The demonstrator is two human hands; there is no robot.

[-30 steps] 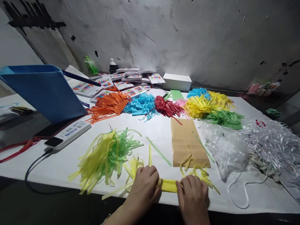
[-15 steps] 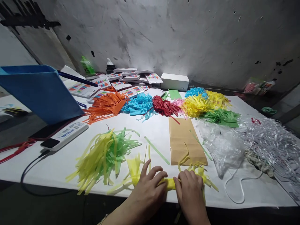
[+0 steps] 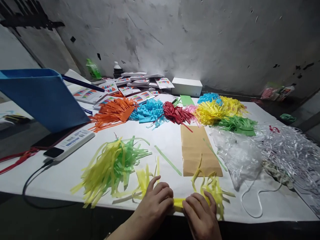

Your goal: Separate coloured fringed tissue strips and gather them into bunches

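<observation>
A yellow tissue-paper tassel [image 3: 178,202] lies across the table's front edge, its middle rolled narrow and its cut fringes spread at both ends. My left hand [image 3: 156,203] is closed on the rolled middle from the left, index finger raised a little. My right hand [image 3: 201,211] presses on the same roll from the right, fingers bent together over it. Only a short stretch of the roll shows between the hands. Left of them rests a yellow and green tassel bundle [image 3: 112,170]. A brown paper envelope [image 3: 200,151] lies just beyond my right hand.
Orange [image 3: 115,111], blue [image 3: 150,110], dark red [image 3: 176,113] and yellow [image 3: 210,112] fringe bundles line the back. A clear plastic bag [image 3: 237,156] and silvery strips [image 3: 290,150] are at right. A blue box-like holder [image 3: 45,100] and white power bank [image 3: 72,143] stand left.
My right hand has shifted slightly down and its fingers have changed position on the roll. My left hand has moved slightly left and down.
</observation>
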